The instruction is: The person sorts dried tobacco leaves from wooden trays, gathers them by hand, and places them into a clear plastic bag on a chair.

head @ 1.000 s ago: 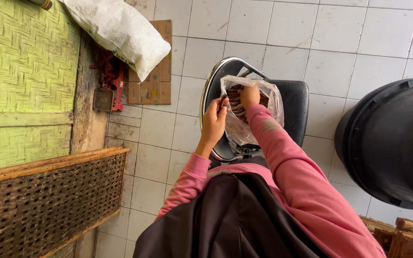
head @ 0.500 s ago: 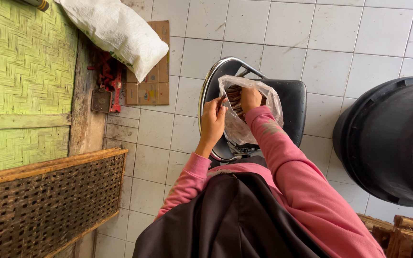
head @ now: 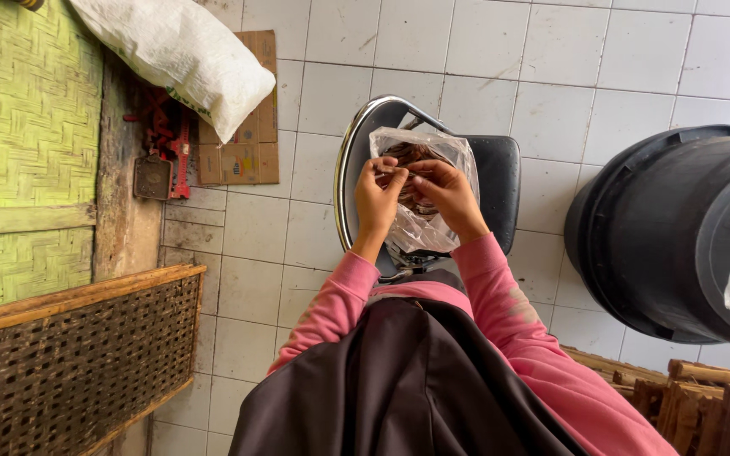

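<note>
The left hand [head: 379, 196] pinches the near rim of a clear plastic bag [head: 422, 221], fingers closed on the film at about 9 o'clock of the bag's mouth. The right hand [head: 448, 192] grips the same rim from the 3 o'clock side, its fingers curled over the edge and closed on the plastic. Held from both sides like this, the mouth is drawn together between the two hands while the bag's weight hangs below them. Brown pieces show through the film; what they are is too small to tell.

The bag sits over a round metal bowl [head: 350, 181], which would catch anything that slips out, and a black flat thing [head: 500, 190] lies under the bowl at 3 o'clock. Both rest on the white tiled floor [head: 551, 93]. Pink sleeves [head: 517, 312] run from the hands back to 6 o'clock.

At 3 o'clock of the view stands a large black tub [head: 661, 228]. At 11 o'clock a white sack [head: 183, 55] lies across a piece of cardboard [head: 242, 156], beside a red tool [head: 171, 143]. A woven wooden crate [head: 69, 363] fills 8 o'clock.
</note>
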